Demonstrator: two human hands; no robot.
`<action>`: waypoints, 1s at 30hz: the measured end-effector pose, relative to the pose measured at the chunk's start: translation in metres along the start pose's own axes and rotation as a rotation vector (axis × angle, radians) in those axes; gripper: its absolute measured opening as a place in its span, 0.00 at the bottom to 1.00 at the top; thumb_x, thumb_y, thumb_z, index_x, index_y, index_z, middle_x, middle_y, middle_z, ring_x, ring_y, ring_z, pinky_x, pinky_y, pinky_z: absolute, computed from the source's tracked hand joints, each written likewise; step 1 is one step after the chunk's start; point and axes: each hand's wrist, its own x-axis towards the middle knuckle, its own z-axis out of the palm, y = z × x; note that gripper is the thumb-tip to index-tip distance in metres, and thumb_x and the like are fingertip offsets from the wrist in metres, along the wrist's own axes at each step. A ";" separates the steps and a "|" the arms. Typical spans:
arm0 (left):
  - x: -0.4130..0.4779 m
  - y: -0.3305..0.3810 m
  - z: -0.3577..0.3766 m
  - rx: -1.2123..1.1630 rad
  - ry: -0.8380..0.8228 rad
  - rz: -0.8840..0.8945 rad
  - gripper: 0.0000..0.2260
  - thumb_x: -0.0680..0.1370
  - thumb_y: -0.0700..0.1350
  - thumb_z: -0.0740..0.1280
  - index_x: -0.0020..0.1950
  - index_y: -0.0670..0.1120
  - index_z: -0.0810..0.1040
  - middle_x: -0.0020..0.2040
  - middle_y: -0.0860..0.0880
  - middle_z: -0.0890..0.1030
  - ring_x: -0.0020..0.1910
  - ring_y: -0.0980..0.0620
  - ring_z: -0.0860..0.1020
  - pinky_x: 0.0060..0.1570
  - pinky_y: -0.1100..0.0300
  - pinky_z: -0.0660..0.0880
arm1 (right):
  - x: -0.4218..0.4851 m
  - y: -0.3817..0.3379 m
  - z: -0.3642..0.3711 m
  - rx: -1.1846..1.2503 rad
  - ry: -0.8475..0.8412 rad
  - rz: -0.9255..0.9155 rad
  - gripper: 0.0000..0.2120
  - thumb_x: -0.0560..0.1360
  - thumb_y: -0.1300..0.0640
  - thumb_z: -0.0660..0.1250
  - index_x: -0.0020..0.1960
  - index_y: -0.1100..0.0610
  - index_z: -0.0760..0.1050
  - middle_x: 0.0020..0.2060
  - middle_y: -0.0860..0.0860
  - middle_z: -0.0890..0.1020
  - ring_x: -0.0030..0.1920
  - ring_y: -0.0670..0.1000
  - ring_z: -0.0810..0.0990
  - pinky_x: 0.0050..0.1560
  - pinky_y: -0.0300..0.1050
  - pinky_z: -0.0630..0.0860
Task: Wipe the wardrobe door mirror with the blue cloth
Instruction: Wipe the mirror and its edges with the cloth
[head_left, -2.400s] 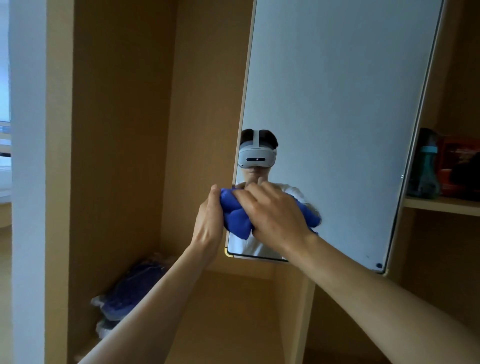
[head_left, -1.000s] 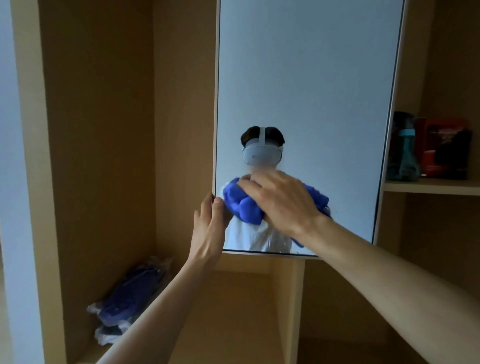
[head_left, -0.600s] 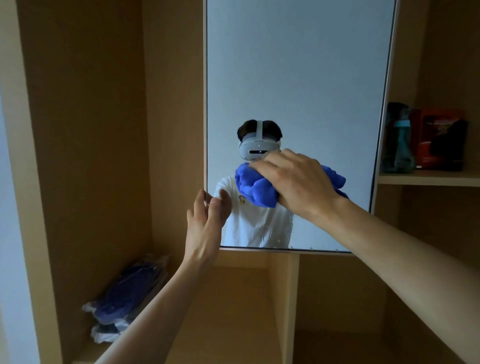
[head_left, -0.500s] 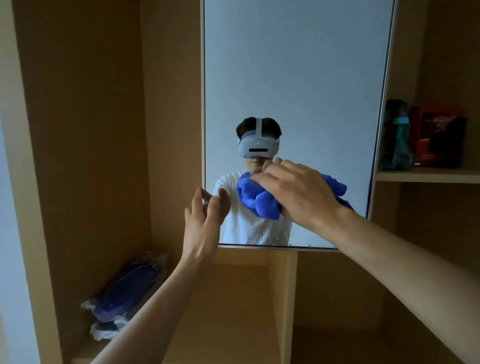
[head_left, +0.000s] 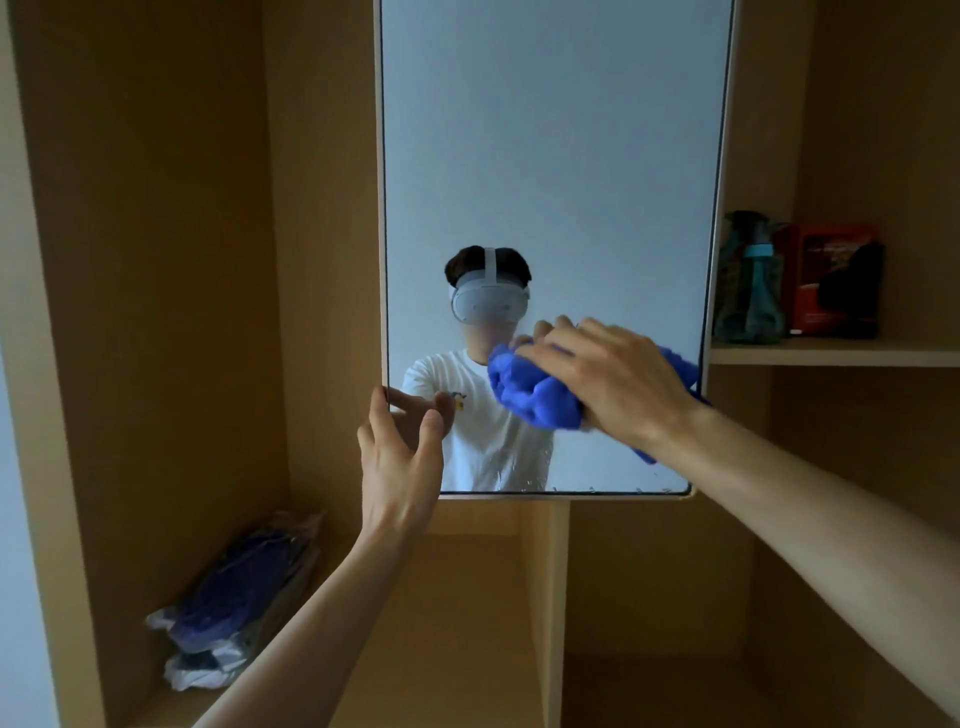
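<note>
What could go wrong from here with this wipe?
1. The left hand only touches the edge of the mirror, so the right hand pushing the cloth might swing it.
2. The left fingertips sit at the glass and may smudge it.
3. The specks along the bottom edge lie below the cloth and could be missed.

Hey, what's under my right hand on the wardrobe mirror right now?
A bunched blue cloth, which the right hand holds against the lower right of the mirror. Folds show left of the hand and below the wrist; the cloth's middle and the glass behind it are covered.
</note>
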 end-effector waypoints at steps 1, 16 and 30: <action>0.000 0.001 0.001 0.003 0.003 0.000 0.33 0.83 0.57 0.61 0.83 0.53 0.50 0.78 0.47 0.61 0.72 0.46 0.69 0.70 0.47 0.69 | 0.004 0.009 -0.006 0.014 0.005 0.034 0.19 0.73 0.64 0.70 0.63 0.53 0.78 0.51 0.51 0.81 0.49 0.56 0.78 0.42 0.49 0.74; -0.009 0.001 0.016 0.050 0.097 0.015 0.33 0.83 0.55 0.62 0.83 0.53 0.49 0.78 0.45 0.60 0.72 0.44 0.69 0.68 0.45 0.70 | -0.043 0.016 0.016 0.059 -0.067 -0.009 0.16 0.77 0.61 0.65 0.64 0.52 0.77 0.52 0.51 0.80 0.52 0.55 0.76 0.55 0.52 0.74; -0.010 -0.003 0.013 0.104 0.089 0.031 0.33 0.83 0.55 0.62 0.83 0.53 0.49 0.79 0.44 0.60 0.72 0.42 0.70 0.66 0.45 0.71 | -0.048 0.065 -0.007 0.093 0.073 0.274 0.17 0.76 0.58 0.70 0.64 0.50 0.77 0.49 0.48 0.80 0.46 0.55 0.79 0.39 0.52 0.79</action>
